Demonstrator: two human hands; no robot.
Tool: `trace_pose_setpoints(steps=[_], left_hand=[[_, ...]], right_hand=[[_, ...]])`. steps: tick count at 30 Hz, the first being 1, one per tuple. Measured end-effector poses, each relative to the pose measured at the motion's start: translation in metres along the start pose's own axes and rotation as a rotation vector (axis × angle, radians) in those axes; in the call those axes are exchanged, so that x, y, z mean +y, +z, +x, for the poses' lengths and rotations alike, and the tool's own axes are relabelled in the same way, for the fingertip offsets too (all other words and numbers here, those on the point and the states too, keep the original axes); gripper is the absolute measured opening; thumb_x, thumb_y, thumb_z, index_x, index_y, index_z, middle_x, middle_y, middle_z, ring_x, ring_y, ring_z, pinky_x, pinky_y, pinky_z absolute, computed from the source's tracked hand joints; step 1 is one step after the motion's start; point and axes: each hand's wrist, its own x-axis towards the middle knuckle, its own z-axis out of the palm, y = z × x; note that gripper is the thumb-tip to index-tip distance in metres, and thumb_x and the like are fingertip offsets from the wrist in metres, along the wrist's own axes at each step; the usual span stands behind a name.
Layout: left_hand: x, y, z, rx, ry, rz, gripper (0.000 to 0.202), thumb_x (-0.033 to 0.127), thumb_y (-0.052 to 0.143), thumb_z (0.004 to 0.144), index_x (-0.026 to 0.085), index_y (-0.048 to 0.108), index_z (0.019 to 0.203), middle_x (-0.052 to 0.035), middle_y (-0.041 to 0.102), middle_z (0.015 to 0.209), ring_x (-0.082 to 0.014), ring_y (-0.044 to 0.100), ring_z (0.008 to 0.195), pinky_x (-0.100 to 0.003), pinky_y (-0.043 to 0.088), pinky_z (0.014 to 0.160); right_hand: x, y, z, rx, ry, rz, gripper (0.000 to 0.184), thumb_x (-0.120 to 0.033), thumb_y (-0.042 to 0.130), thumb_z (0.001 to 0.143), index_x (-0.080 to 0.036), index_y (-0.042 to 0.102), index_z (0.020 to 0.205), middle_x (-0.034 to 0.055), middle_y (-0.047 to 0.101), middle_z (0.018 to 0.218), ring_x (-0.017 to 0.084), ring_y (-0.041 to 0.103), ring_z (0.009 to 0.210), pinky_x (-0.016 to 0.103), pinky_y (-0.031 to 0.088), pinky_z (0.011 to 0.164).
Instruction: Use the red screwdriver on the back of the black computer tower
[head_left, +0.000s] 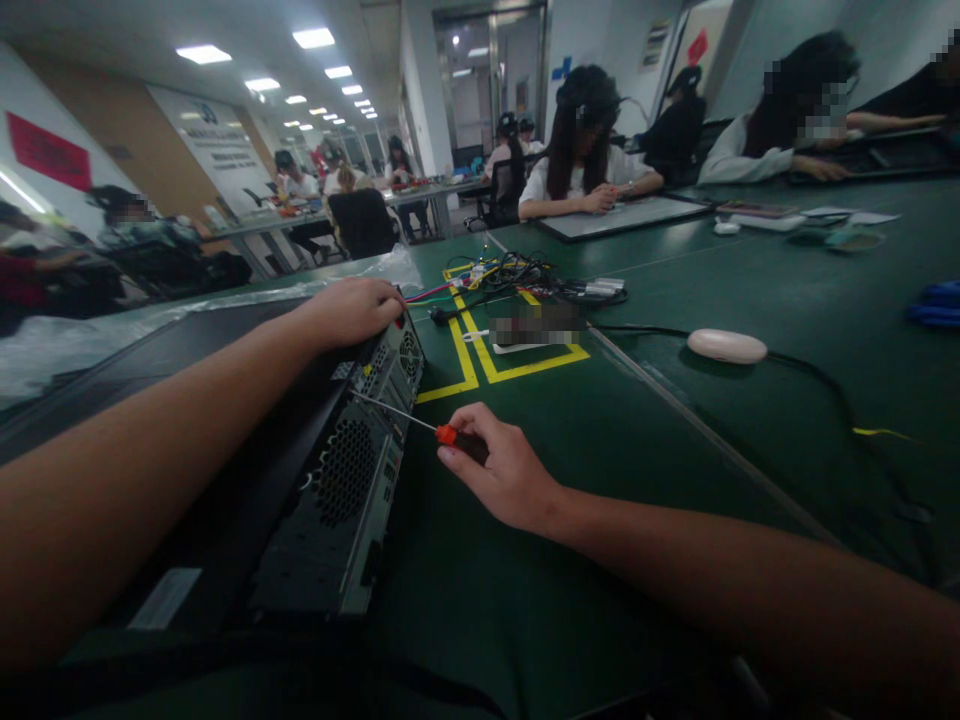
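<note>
A black desktop computer case (pixel 247 470) lies on its side on the green table (pixel 570 560), its perforated rear panel (pixel 352 480) facing right. My left hand (pixel 352 310) rests curled over the case's far top corner. My right hand (pixel 499 465) grips a screwdriver (pixel 420 422) with a red and black handle. Its thin metal shaft points left and its tip touches the rear panel near the upper edge.
A tangle of cables (pixel 517 275) and a power strip lie inside yellow tape marks (pixel 480 360). A white oval device (pixel 726 345) with a black cord sits to the right. Clear plastic wrap (pixel 225 300) lies behind the case. Several people sit at far tables.
</note>
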Motion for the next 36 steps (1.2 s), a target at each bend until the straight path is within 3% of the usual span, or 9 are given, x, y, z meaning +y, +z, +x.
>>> trace_pose_setpoints(steps=[10,36], left_hand=[[0.0007,-0.001,0.0009,-0.035,-0.015,-0.001,0.059,0.04,0.028,0.095,0.019,0.078,0.118,-0.01,0.076,0.132,-0.0296,0.069,0.121,-0.041,0.049,0.109],[0.0012,-0.001,0.0009,-0.024,0.002,-0.016,0.057,0.04,0.029,0.093,0.019,0.078,0.115,-0.0098,0.076,0.131,-0.0287,0.069,0.121,-0.04,0.049,0.11]], right_hand=[[0.001,0.0007,-0.0006,0.007,-0.003,-0.011,0.014,-0.03,0.065,0.099,-0.023,0.057,0.108,0.0003,0.068,0.09,0.017,0.064,0.077,0.034,0.052,0.076],[-0.002,-0.0004,0.0,0.0,0.008,-0.036,0.013,-0.033,0.064,0.101,-0.022,0.059,0.106,0.0001,0.068,0.088,0.017,0.063,0.077,0.032,0.048,0.074]])
